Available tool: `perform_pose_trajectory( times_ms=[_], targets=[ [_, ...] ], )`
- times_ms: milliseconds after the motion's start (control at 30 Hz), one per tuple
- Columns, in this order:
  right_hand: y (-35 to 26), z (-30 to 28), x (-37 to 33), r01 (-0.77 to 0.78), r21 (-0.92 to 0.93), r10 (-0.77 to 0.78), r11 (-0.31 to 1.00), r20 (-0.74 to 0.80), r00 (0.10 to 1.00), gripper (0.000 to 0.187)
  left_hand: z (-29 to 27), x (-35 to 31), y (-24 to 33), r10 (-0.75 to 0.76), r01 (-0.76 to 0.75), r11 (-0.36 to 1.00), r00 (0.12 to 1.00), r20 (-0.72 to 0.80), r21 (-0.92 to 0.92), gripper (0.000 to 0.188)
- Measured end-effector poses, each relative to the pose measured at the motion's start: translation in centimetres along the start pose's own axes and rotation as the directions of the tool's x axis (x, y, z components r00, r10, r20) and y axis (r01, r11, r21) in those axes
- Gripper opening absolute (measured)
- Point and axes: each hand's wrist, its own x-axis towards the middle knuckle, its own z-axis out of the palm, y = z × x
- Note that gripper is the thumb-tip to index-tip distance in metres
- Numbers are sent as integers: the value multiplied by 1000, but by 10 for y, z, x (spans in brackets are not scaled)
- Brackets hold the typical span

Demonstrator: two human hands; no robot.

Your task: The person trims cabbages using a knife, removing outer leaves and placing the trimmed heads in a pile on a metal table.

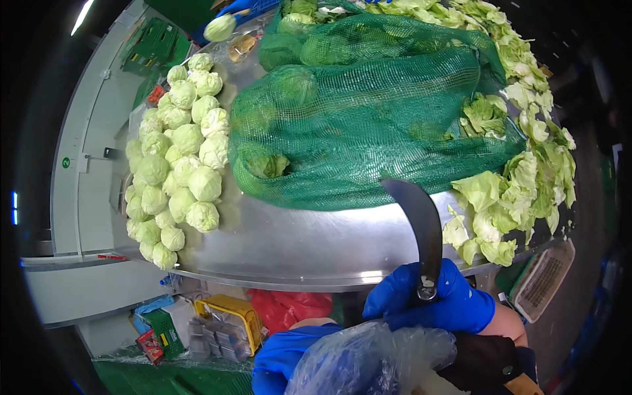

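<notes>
In a blue glove, my right hand (454, 299) is closed round the handle of a knife with a dark, hooked blade (421, 217). The blade points up over the near edge of the steel table (289, 243). My left hand (280, 355), also gloved in blue, is low at the bottom edge. Crumpled clear plastic (368, 359) covers part of it, and its fingers are hidden. Beyond the knife lie green net sacks (375, 112) with leafy heads inside. Pale, round, trimmed heads (187, 138), cabbage or iceberg lettuce, are massed on the table's left side.
Loose pale leaves (520, 191) heap along the right side of the table. A single head (220, 27) appears at the far left corner. Below the table are a yellow crate (230, 309) and a red bag (289, 306). A pale tray (543, 280) is at the lower right.
</notes>
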Motion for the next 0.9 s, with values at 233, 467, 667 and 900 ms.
perform_pose_trajectory(
  times_ms=[233, 467, 667, 900],
  targets=[
    [9, -17, -19, 220, 142, -190, 965, -194, 962, 29, -7, 5, 15, 39, -34, 984, 999, -25, 176, 33],
    [12, -18, 11, -38, -172, -36, 984, -409, 912, 20, -52, -4, -64, -217, 156, 971, 896, -387, -183, 54],
    [167, -11, 85, -199, -93, 196, 976, -37, 980, 28, -124, -14, -148, -206, 360, 870, 886, -415, 337, 32],
    [203, -40, 99, -395, -65, 391, 916, -64, 918, 20, -183, -42, -245, 181, 341, 696, 769, -614, 632, 39]
  ],
)
